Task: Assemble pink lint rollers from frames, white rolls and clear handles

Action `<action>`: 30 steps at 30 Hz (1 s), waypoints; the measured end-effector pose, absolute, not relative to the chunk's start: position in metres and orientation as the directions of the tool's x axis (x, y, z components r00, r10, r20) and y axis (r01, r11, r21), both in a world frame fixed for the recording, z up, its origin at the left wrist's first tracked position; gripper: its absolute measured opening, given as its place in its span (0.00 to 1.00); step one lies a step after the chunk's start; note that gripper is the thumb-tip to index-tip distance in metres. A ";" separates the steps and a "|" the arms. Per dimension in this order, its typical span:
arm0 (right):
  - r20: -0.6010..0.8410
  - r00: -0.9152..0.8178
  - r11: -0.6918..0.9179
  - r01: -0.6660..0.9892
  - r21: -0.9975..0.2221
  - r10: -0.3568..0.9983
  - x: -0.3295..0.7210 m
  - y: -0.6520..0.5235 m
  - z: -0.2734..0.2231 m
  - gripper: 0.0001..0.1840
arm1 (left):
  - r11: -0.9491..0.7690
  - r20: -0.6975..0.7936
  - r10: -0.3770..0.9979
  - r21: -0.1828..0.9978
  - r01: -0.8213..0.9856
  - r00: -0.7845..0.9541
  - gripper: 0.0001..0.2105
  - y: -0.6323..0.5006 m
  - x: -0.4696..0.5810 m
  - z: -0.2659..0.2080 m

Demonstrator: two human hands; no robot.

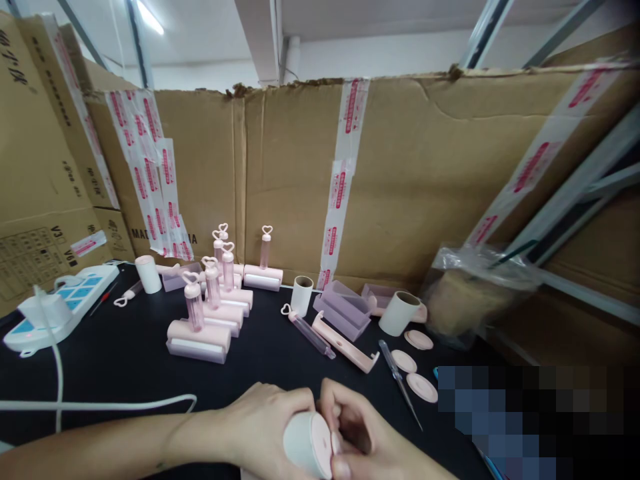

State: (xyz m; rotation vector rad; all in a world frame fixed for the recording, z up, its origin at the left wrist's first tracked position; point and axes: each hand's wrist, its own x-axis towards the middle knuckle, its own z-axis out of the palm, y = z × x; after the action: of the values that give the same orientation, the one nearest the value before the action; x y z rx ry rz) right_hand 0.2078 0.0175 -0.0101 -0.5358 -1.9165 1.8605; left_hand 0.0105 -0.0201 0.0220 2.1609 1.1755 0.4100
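A white roll (299,445) with a pink end cap (320,443) is held low at the near edge of the view, in front of a black tabletop (130,377). The roll is gripped from the left by the left hand (263,420), its fingers curved around the side and the cap turned to the right. At the cap, the fingers of the right hand (367,430) are drawn close together; a small pale piece (335,442) seems to be pinched there, though it is largely covered by the fingers. Beyond the hands, on the right half of the table, are set two open white tubes (397,315), lilac covers (343,310), a long pink bracket (345,343), a clear heart-topped handle (311,335), three pink discs (422,387) and a slim screwdriver (400,383). To the left, several pink rollers (199,341) are stood in a group with their heart-topped handles upright. A white power strip (87,290) is placed at far left, and the table is backed by a taped cardboard wall (425,173).
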 end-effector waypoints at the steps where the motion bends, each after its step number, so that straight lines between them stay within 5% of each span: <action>1: 0.033 -0.832 0.033 -0.017 -0.999 0.553 0.208 0.021 -0.010 0.27 | -0.372 -0.033 0.847 0.676 0.636 0.530 0.22 -0.017 0.009 0.022; 7: -0.021 -0.815 -0.039 -0.002 -0.999 0.580 0.215 0.048 -0.005 0.26 | -0.244 0.154 0.940 0.927 0.284 0.306 0.20 0.011 0.002 0.014; 11: -0.087 -0.793 0.006 0.113 -0.994 0.602 0.225 0.057 0.007 0.20 | -0.289 0.286 0.957 0.954 0.081 0.043 0.17 0.020 0.000 0.006; 20: -0.067 -0.579 0.240 0.437 -0.867 0.812 0.222 0.057 -0.003 0.09 | -0.379 0.404 0.914 0.880 0.285 -0.031 0.18 0.023 -0.007 -0.003; 23: 0.016 -0.525 0.298 0.457 -0.838 0.851 0.219 0.050 -0.002 0.07 | -0.480 0.496 0.865 0.770 0.421 0.080 0.17 0.020 -0.006 0.000; 27: 0.318 -0.474 0.528 0.421 -0.738 0.821 0.215 0.031 0.012 0.14 | -0.594 0.610 0.747 0.433 0.678 0.265 0.18 0.012 -0.004 0.000; 30: 0.414 -0.477 0.606 0.378 -0.700 0.775 0.211 0.020 0.017 0.19 | -0.612 0.619 0.682 0.190 0.768 0.390 0.19 0.007 0.001 -0.002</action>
State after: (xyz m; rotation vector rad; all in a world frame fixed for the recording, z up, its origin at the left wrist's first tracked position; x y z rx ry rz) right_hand 0.2109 0.0197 0.0172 -0.9062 -2.0939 0.6890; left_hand 0.0010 0.0073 -0.0025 2.7223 1.4274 1.1105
